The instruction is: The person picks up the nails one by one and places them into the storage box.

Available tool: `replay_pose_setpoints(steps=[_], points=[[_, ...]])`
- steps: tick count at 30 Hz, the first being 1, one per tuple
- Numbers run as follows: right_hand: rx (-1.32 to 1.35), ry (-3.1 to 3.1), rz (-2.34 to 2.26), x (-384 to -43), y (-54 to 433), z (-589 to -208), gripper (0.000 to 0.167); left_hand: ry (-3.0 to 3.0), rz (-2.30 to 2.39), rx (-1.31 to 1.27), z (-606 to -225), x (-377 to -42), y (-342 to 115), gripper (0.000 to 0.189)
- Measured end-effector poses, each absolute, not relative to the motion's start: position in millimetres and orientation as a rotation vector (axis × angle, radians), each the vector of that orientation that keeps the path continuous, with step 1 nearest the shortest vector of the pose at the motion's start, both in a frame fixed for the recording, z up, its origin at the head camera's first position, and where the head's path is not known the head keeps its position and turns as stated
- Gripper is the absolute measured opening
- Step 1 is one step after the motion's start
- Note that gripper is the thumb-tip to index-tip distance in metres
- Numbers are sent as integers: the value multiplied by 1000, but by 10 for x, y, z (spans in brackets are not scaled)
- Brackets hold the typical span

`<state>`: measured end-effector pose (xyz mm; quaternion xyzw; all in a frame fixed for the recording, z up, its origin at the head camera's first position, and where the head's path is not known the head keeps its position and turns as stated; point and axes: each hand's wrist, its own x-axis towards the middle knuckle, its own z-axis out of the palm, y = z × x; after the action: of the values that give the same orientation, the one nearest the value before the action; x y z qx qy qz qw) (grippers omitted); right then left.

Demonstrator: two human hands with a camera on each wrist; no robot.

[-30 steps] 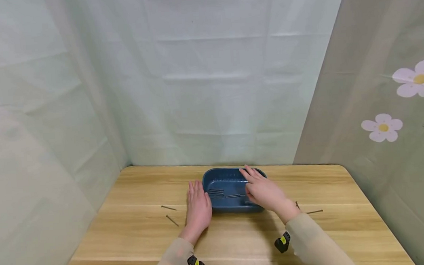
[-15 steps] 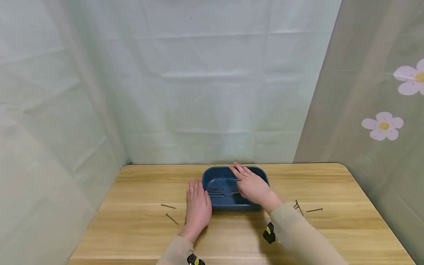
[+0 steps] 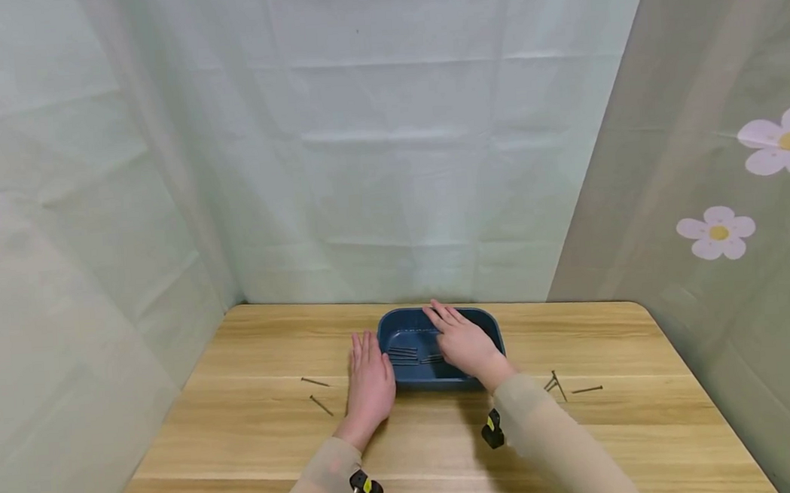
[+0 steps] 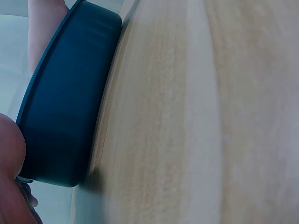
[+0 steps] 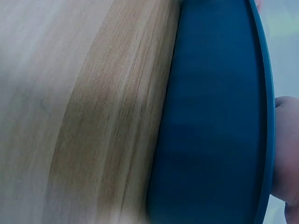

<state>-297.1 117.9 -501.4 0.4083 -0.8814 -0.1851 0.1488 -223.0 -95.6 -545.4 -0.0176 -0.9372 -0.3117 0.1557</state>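
Note:
A dark blue rectangular tray [image 3: 437, 385] stands near the table's back edge; its outer wall also fills much of both wrist views. Inside at the left lie several dark nails [image 3: 403, 356], roughly parallel. My left hand [image 3: 371, 387] rests against the tray's left end with straight fingers, the thumb at the rim. Over the tray's middle, my right hand [image 3: 467, 345] reaches in, thumb and index finger lowered in a pinch at a nail [image 3: 432, 359], the other fingers extended. The fingertips and part of that nail are hidden.
Two loose nails [image 3: 321, 405] lie on the wooden table [image 3: 244, 437] left of the tray. Several more nails [image 3: 586, 390] lie to its right, some crossing. Pale curtains [image 3: 390, 164] hang behind the table and on both sides.
My right hand has moved left inside the tray, up to the nails near its middle. More of the loose nails on the right now show. My left hand has stayed in place.

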Motion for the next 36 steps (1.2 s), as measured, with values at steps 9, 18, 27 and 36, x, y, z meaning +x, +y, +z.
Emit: replay_pose_setpoints(steps=[9,18,27,36], points=[[1134,-2576,-546,-2990,1118,-4992,22,-2669,-885,-57,-5453,-2250,-966,54],[1098,-2641,-599,-2992,1062,-5033,20,-2675,-883,-52,-5454,-2245,-964,54],[1095,-2649,-679,-2969,1013,-5039,23,-2683,-892,-50,-5454,-2231,-958,54],[1073,-2648,-699,-2983,1003,-5071,23,-2690,-880,-50,-5437,-2240,-945,54]])
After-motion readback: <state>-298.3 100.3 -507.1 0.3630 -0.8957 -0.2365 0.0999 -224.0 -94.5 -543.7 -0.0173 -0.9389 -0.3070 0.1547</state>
